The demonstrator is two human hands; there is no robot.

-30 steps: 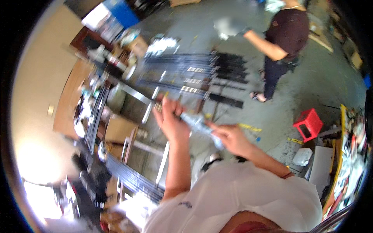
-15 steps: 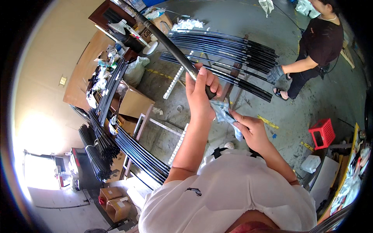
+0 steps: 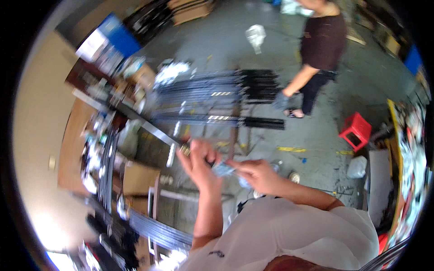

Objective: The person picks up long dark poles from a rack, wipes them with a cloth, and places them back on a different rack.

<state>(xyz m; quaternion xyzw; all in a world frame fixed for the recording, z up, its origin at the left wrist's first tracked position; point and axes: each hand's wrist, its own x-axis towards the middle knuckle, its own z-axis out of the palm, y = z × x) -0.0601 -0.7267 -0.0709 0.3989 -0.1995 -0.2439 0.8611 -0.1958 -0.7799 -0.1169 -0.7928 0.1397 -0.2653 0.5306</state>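
Note:
My left hand [image 3: 201, 166] is wrapped round the lower end of a long dark pole [image 3: 156, 131] with gold-coloured bands. The pole slants away to the upper left, and glare whitens part of it. Just right of the pole's butt end, my right hand [image 3: 260, 176] pinches a light blue cloth [image 3: 224, 169]. The cloth bunches between my two hands, close to the butt end. Motion blur hides whether it touches the pole, and whether the right fingers also hold something thin.
Dark poles [image 3: 199, 92] lie side by side on a rack ahead; more poles [image 3: 158, 230] rest at lower left. A person [image 3: 322, 45] with a gloved hand [image 3: 281, 100] stands beyond the rack's right end. A cardboard box [image 3: 140, 177] is at left, a red stool [image 3: 356, 132] at right.
My view has swung, so the rack and person appear further left. Both hands sit lower and further left in view, still holding the pole and cloth. The person's gloved hand stays beside the rack's poles.

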